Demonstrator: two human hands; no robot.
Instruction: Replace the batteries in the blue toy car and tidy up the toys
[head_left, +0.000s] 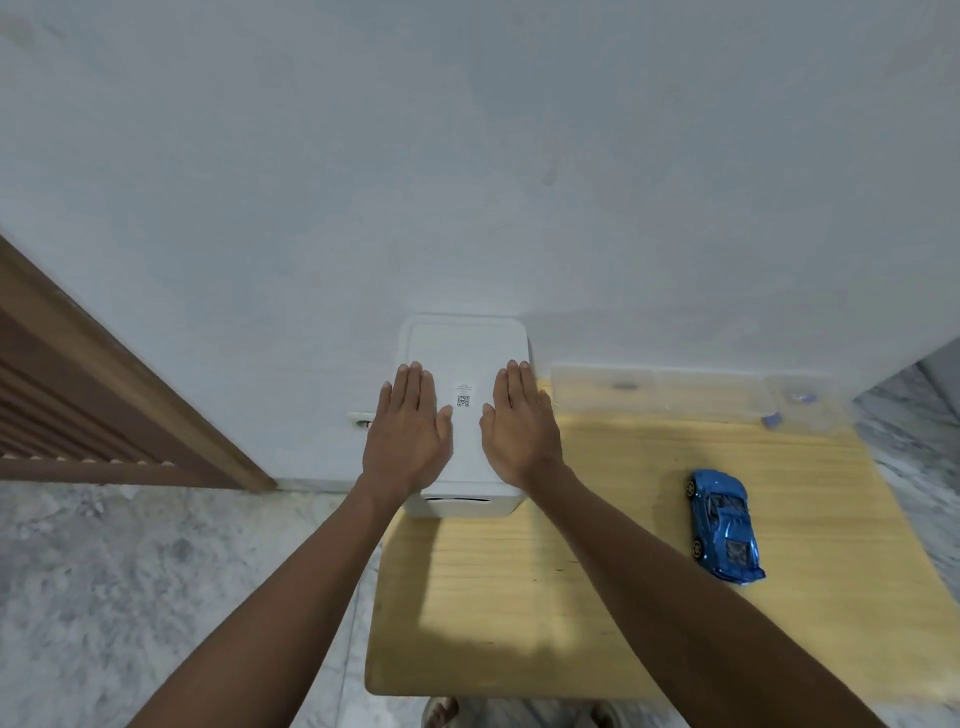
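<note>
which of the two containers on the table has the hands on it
The opaque white lidded box at the table's back left corner: the left hand and right hand lie flat on its lid. The long clear plastic box along the wall is untouched.

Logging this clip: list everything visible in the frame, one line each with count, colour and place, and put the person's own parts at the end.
White lidded plastic storage box: one, white, back left of the table against the wall, QR sticker on the lid.
Blue toy car: one, metallic blue, right side of the table, standing on its wheels.
Clear plastic compartment case: one, transparent, along the table's back edge; small bluish items inside, too blurred to identify.
Light wooden table: one, pale yellow wood, centre right.
Brown wooden louvred door: one, brown, far left.
Grey marble floor: grey-white, around the table.
Left hand: flat on the box lid, no grip.
Right hand: flat on the lid, no grip.
</note>
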